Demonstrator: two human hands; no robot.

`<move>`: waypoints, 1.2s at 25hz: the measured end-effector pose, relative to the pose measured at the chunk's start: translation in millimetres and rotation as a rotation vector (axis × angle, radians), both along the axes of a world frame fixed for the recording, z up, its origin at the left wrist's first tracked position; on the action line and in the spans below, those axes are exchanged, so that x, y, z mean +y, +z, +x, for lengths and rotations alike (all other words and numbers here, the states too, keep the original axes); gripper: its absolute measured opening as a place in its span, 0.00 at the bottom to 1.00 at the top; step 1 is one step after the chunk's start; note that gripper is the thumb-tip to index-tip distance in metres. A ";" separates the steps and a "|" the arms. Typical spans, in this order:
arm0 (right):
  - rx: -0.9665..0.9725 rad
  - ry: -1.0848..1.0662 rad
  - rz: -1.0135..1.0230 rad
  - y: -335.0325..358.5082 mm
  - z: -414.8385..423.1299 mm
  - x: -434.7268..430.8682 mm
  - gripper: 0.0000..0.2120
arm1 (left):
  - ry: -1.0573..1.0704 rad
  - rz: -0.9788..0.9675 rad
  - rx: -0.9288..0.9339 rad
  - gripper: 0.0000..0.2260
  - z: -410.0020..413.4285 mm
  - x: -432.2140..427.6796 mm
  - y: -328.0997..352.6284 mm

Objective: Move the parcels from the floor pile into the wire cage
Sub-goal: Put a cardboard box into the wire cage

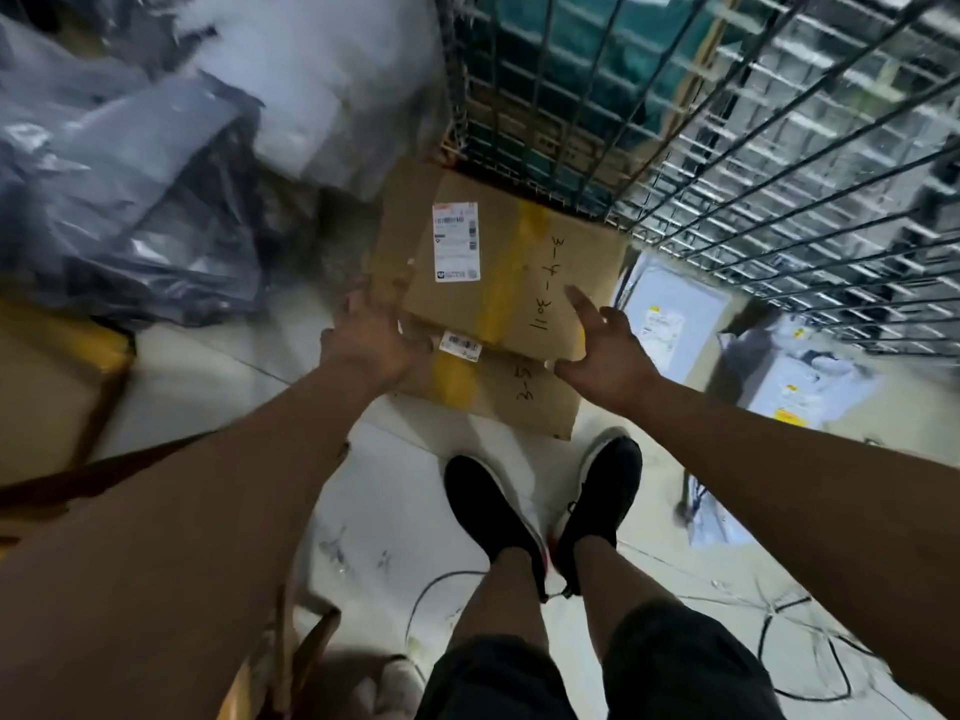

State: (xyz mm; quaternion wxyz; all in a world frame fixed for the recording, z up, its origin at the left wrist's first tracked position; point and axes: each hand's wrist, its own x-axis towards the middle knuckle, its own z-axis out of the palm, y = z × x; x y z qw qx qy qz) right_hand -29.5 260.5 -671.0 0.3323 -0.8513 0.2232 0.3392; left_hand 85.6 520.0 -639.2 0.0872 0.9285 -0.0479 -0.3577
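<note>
Two flat cardboard boxes lay stacked on the floor, directly against the foot of the wire cage (727,148) and outside it. The top box (524,283) carried a white label (456,241), a yellow tape strip and handwritten numbers. The lower box (535,402) stuck out nearer the person, with a small label of its own.

The left hand (371,340) was set against the near left corner of the top box, fingers reaching along its left side and thumb towards the near edge. Blur prevented confirming whether it had a firm hold. The right hand (602,350) was at the near right corner, fingers spread and mostly straight, the forefinger lying across the box top; it was not closed round anything.

Grey plastic bags (130,200) were heaped to the left. Pale padded envelopes (675,324) lay on the floor to the right, below the cage side. The person's black shoes (488,506) stood just short of the lower box. Loose cables (779,641) trailed over the floor (395,491).
</note>
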 end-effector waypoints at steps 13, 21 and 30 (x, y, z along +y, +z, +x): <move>-0.200 -0.305 0.071 -197.4 35.5 -24.8 0.58 | 0.441 -0.460 0.098 0.54 72.3 -34.7 -222.1; -0.259 -0.297 0.149 -110.0 1.0 -7.3 0.56 | 0.446 -0.487 0.046 0.52 29.1 0.6 -134.4; -0.387 -0.355 0.287 119.2 -16.8 31.0 0.55 | 0.424 -0.536 -0.012 0.41 20.4 59.0 125.3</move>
